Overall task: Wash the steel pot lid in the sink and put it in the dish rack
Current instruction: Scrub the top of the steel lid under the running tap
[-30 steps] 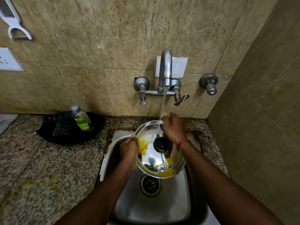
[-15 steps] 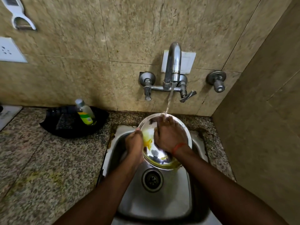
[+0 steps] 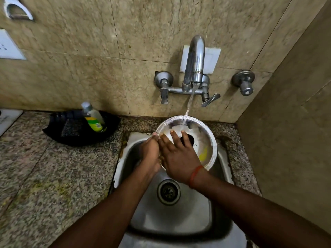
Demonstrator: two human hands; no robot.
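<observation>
The round steel pot lid [image 3: 206, 135] is tilted over the back of the steel sink [image 3: 179, 221], its black knob partly showing and a yellow smear on its lower right. Water from the tap [image 3: 195, 61] falls on its upper part. My left hand [image 3: 150, 153] grips the lid's left rim. My right hand [image 3: 177, 158], with a red thread at the wrist, lies flat on the lid's face with fingers spread, covering its lower left. No dish rack is in view.
A black tray [image 3: 68, 131] holding a soap bottle [image 3: 93, 117] sits on the granite counter [image 3: 44, 176] left of the sink. A tiled side wall [image 3: 290, 140] stands close on the right. The drain [image 3: 168, 192] lies below my hands.
The lid has turned more upright and risen toward the tap. My right hand has slid from its top down across the face to the lower left. Much of the yellow residue has gone.
</observation>
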